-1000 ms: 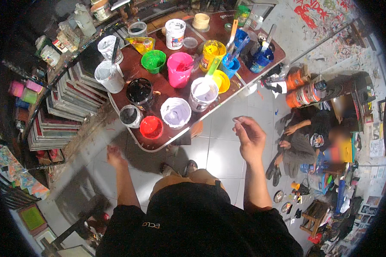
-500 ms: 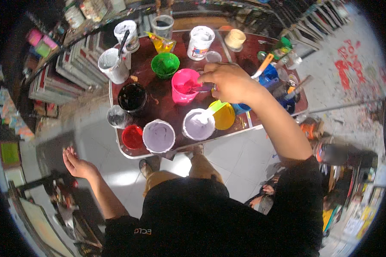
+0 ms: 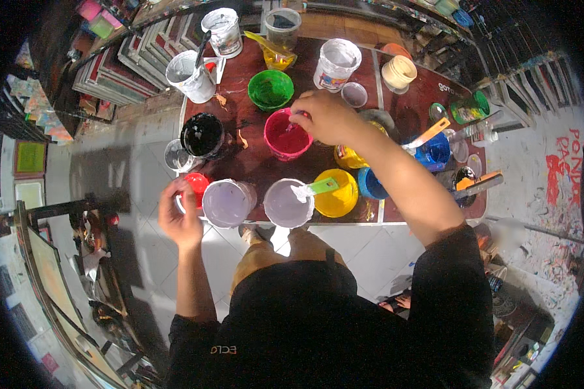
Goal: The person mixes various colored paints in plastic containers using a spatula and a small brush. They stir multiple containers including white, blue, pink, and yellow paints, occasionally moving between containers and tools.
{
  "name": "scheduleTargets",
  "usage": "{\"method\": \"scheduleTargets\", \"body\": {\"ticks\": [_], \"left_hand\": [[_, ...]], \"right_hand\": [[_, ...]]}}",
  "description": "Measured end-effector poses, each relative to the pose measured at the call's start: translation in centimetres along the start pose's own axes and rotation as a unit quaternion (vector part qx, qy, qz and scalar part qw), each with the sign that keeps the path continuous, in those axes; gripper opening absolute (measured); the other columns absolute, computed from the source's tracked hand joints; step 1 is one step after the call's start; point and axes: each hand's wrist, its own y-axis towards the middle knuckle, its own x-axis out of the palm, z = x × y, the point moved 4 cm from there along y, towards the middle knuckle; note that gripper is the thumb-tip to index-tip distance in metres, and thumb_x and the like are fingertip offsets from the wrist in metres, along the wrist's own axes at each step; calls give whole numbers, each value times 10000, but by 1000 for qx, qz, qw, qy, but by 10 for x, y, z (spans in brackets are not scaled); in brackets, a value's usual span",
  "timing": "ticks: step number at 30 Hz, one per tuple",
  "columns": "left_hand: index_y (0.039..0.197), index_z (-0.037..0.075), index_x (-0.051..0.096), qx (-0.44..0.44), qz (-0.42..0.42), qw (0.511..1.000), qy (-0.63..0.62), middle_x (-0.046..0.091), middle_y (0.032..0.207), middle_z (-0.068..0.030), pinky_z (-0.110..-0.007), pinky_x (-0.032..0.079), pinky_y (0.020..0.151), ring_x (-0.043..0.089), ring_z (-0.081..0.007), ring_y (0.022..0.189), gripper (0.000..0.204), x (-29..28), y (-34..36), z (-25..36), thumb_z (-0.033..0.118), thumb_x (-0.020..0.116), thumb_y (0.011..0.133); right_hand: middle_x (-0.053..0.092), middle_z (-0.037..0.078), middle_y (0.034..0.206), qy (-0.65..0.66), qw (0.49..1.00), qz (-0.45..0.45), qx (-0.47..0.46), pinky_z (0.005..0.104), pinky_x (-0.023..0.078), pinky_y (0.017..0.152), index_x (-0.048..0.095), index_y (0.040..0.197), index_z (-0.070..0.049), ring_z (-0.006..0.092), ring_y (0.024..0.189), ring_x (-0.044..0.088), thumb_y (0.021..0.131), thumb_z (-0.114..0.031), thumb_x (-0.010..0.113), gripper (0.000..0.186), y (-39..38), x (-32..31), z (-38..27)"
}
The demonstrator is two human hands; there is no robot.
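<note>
My right hand (image 3: 328,118) is closed above the rim of a pink tub (image 3: 285,153) holding deep pink paint. Its fingers pinch a thin tool that dips into this tub; most of the tool is hidden by the hand. At the table's near left, my left hand (image 3: 180,214) is raised beside a small red paint cup (image 3: 197,185), fingers bent but apart, with nothing visible in them. Two tubs of pale lilac paint stand near the front edge, a left one (image 3: 228,203) and a right one (image 3: 285,211). A green-handled spatula (image 3: 320,186) rests across the right one.
On the dark red table (image 3: 253,165) are a black paint tub (image 3: 202,135), a green bowl (image 3: 270,90), a yellow tub (image 3: 336,201) and blue tubs (image 3: 433,152) with brushes. White buckets (image 3: 191,76) stand at the back left. Framed screens (image 3: 120,81) lean beyond the table.
My left hand has come up and right, from away from the table to beside the red cup. My right hand stays at the pink tub, fingers now over its rim. The view has shifted.
</note>
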Motion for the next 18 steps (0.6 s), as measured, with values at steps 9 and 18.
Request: {"method": "scheduleTargets", "body": {"ticks": [9, 18], "left_hand": [[972, -5, 605, -97, -121, 985, 75, 634, 922, -103, -261, 474, 755, 608, -146, 815, 226, 76, 2, 18, -27, 653, 752], [1050, 46, 606, -198, -253, 934, 155, 618, 1035, -186, -407, 453, 812, 603, -320, 936, 328, 121, -2, -12, 108, 659, 733]], "right_hand": [[626, 183, 807, 28, 995, 43, 82, 461, 464, 714, 630, 778, -31, 369, 777, 593, 842, -231, 554, 224, 6, -3, 13], [624, 190, 767, -66, 991, 97, 68, 462, 484, 670, 614, 748, -20, 367, 716, 601, 861, -238, 510, 267, 13, 0, 12]]}}
